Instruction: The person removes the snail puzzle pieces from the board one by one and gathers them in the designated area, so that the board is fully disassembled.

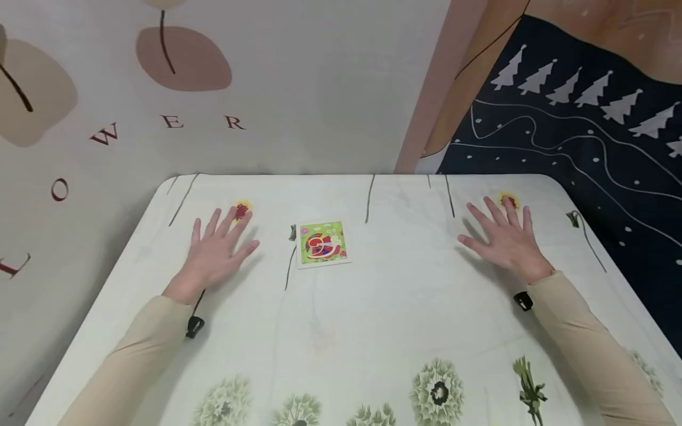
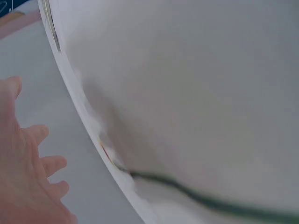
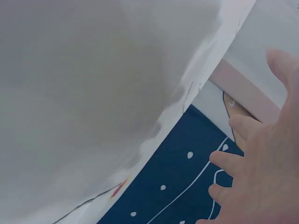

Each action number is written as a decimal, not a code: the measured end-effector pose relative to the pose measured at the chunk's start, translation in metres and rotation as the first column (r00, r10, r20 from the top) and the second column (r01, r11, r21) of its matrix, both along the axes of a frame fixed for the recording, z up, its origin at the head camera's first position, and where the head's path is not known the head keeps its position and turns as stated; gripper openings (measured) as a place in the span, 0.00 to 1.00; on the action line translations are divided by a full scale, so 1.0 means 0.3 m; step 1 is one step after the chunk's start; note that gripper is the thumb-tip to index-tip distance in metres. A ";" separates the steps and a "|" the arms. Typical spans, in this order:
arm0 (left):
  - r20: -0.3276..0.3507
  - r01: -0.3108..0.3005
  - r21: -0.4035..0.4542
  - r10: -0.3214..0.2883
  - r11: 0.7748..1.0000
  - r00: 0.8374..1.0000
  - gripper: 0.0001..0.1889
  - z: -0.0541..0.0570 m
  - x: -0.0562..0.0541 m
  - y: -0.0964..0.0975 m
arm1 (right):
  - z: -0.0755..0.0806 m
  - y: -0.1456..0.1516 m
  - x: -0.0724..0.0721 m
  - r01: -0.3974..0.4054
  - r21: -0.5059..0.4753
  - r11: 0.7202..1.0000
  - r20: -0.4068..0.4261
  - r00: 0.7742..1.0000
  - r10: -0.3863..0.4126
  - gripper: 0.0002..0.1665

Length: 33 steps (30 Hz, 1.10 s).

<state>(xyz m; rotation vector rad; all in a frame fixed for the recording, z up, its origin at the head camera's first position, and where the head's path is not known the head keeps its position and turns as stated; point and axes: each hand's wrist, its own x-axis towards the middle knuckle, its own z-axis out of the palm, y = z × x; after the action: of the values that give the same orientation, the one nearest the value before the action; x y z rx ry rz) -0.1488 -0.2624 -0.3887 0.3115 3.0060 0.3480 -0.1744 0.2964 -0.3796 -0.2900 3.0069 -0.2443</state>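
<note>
Both hands are spread with the palms down above the white table, holding nothing. My left hand [image 1: 215,254] is at the left of the head view, its fingers fanned out over a printed red flower. On the right side, my right hand [image 1: 506,239] has its fingers apart near a similar red flower print. Between them, nearer the left hand, lies a small square puzzle board [image 1: 323,244] with a colourful snail picture on green; neither hand touches it. The wrist views show the left hand [image 2: 28,163] and the right hand [image 3: 266,158] with fingers extended; the board is in neither.
A white cloth [image 1: 373,307] with printed flowers and stems covers the table. Behind it stands a pale wall hanging [image 1: 319,89] with letters, and at right a dark blue fabric [image 1: 586,136] with white trees. Dark straps or devices [image 1: 195,326] sit under the wrists.
</note>
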 end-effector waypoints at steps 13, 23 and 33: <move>0.056 0.143 0.010 -0.143 0.990 0.988 0.40 -0.039 -0.014 0.197 | -0.015 -0.084 -0.014 -0.089 -0.035 0.995 -0.030 0.996 0.087 0.45; 0.122 0.171 0.020 -0.172 0.985 0.977 0.45 -0.044 -0.010 0.264 | -0.026 -0.162 -0.036 -0.156 -0.098 0.983 -0.100 0.984 0.146 0.40; 0.159 0.216 0.062 -0.224 0.974 0.962 0.44 -0.059 -0.018 0.286 | -0.033 -0.211 -0.040 -0.199 -0.151 0.968 -0.111 0.977 0.183 0.37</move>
<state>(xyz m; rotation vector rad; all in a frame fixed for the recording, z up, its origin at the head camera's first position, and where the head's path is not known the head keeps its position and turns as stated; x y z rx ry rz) -0.1543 -0.1767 -0.4063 0.5848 2.7690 0.3985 -0.1865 0.2332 -0.3894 -0.6212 3.0292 -0.4683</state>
